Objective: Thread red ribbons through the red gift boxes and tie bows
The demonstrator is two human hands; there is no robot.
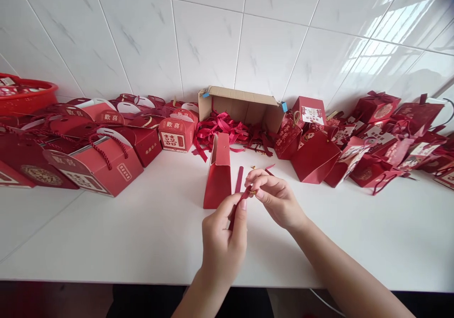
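My left hand [226,233] is closed on a dark red ribbon [232,218], pinched between thumb and fingers. At the ribbon's upper end, my right hand [278,199] pinches a small gold-coloured piece [253,192], perhaps a bell; the fingertips partly hide it. Just behind the left hand stands an upright red gift box [218,183] with a tall top flap. Beside that box a flat strip of red ribbon [240,178] lies on the white table [156,242].
An open cardboard box [241,98] spills red ribbons [227,128] at the back. Several red gift boxes [102,164] with rope handles crowd the left, near a red basin [28,98]. More red gift boxes [315,155] are piled at right. A tiled wall [209,39] rises behind.
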